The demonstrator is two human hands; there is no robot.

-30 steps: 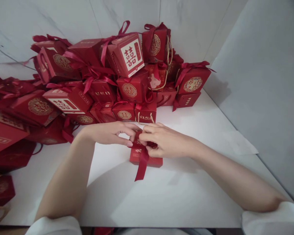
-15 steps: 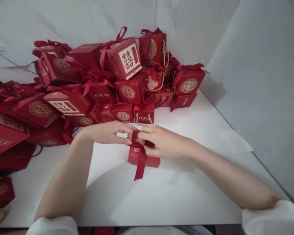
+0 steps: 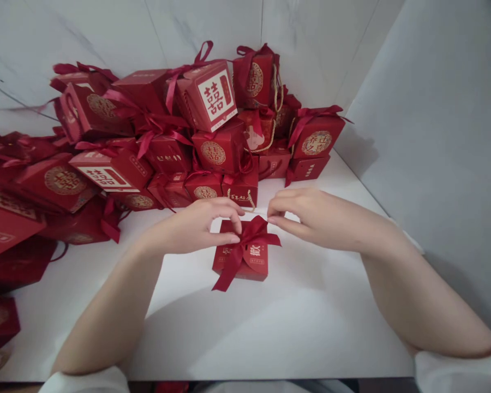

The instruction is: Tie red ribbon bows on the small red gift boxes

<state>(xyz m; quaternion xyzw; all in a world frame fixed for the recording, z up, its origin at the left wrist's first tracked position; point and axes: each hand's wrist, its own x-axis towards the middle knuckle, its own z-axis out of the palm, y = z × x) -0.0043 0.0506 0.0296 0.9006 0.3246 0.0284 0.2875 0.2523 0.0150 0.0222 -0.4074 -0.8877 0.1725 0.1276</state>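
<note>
A small red gift box [image 3: 260,269] with pale printed characters lies on the white table. A dark red ribbon [image 3: 231,266] is tied in a bow across its top, one tail hanging over the front side and another end pointing right. At the bow's left side, my left hand [image 3: 200,225] has thumb and forefinger closed about the ribbon near the knot; its left loop is mostly hidden by the fingers. My right hand [image 3: 311,215] is raised just right of the box, thumb and forefinger pinched at the tip of the bow's upper right loop.
Several red gift boxes [image 3: 219,150] with ribbon bows and cord handles are piled along the back wall. More boxes [image 3: 12,224] stand at the left. A grey wall [image 3: 433,136] borders the white table [image 3: 270,333] on the right.
My right hand has moved right and slightly up, off the knot, uncovering the bow and the box top. My left hand has shifted slightly right. The front ribbon tail has swung left.
</note>
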